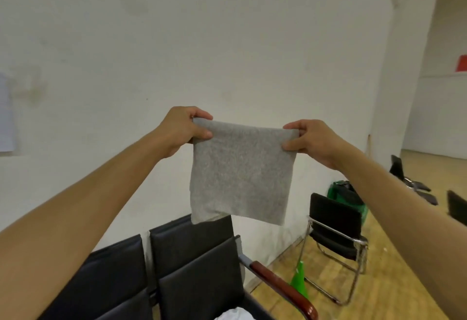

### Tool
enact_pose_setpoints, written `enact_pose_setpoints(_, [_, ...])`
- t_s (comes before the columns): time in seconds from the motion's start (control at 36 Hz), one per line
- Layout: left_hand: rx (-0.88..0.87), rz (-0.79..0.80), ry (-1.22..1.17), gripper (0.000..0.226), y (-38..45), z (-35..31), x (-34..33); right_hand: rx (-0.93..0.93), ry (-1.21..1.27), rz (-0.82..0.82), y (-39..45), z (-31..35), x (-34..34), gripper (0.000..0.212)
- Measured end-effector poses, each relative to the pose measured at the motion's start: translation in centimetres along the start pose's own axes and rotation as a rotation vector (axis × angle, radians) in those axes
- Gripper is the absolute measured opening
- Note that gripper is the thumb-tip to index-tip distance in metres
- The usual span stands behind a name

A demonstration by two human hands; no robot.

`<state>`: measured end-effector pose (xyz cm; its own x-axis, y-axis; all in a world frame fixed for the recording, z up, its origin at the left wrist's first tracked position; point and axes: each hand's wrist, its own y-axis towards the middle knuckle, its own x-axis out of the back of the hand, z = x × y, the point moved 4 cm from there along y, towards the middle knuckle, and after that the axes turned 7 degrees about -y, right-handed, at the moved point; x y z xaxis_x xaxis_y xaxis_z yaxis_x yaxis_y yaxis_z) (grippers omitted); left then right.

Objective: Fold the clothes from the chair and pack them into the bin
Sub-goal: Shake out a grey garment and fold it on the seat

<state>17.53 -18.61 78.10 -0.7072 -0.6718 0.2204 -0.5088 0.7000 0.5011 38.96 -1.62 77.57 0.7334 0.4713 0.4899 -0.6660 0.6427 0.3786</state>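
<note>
Midway: one grey piece folded in the air, bin not in sight

Already the grey cloth (240, 170) looks folded down to a neat, roughly square panel, its top edge a doubled fold and its lower edges hanging free above the black chair (192, 269). It is held up in front of the white wall (177, 41), clear of every surface. The left hand (182, 130) pinches the upper left corner, thumb on the near face and fingers curled behind; the right hand (307, 140) pinches the upper right corner the same way, so each grip is pressed closed on fabric, neither one spread.

By my reading, this piece is at or near its last fold and has yet to be packed. More work waits: a white garment (233, 314) lies on the chair seat at the bottom edge of the view (only a rumpled scrap of it shows, so its kind cannot be told), apparently unfolded.

As for containers, no bin appears anywhere, so how much has gone into it cannot be judged. A green bag or crate (341, 192) sits on the floor behind a second black chair (336, 221) by the wall; its contents are dark and unclear. A small green cone (299, 280) stands on the wooden floor (379, 281) between the chairs.
</note>
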Motion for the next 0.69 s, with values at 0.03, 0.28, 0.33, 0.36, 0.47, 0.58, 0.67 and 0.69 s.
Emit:
enact_pose_setpoints(0.03, [-0.008,0.006,0.026,0.033,0.4,-0.2,-0.5,0.003,-0.029,-0.012,0.1,0.0,0.7,0.036])
enact_pose_setpoints(0.28, [-0.203,-0.023,0.506,0.023,3.5,-2.5,-11.5,-0.002,-0.498,-0.204,-0.5,-4.1,9.3,0.013])
enact_pose_setpoints(0.33, [-0.224,0.008,0.532,0.021,3.9,-2.4,-14.5,-0.014,-0.613,-0.234,-1.0,-5.6,11.3,0.008])
enact_pose_setpoints(0.36, [-0.234,0.022,0.544,0.019,4.0,-2.3,-16.1,-0.023,-0.648,-0.253,-1.3,-6.5,12.4,0.007])
enact_pose_setpoints(0.47, [-0.257,0.073,0.575,0.016,4.8,-1.5,-22.2,-0.032,-0.760,-0.318,-3.2,-10.0,16.8,0.006])
enact_pose_setpoints(0.58, [-0.246,0.260,0.479,0.012,4.9,-0.1,-29.0,-0.147,-0.778,-0.250,-6.1,-14.3,20.0,0.010])
enact_pose_setpoints(0.67, [-0.235,0.382,0.382,0.013,4.3,1.4,-34.3,-0.261,-0.751,-0.257,-9.0,-18.4,22.6,0.012])
enact_pose_setpoints(0.69, [-0.232,0.426,0.359,0.013,3.9,1.9,-36.1,-0.291,-0.744,-0.266,-10.0,-19.8,23.4,0.016])
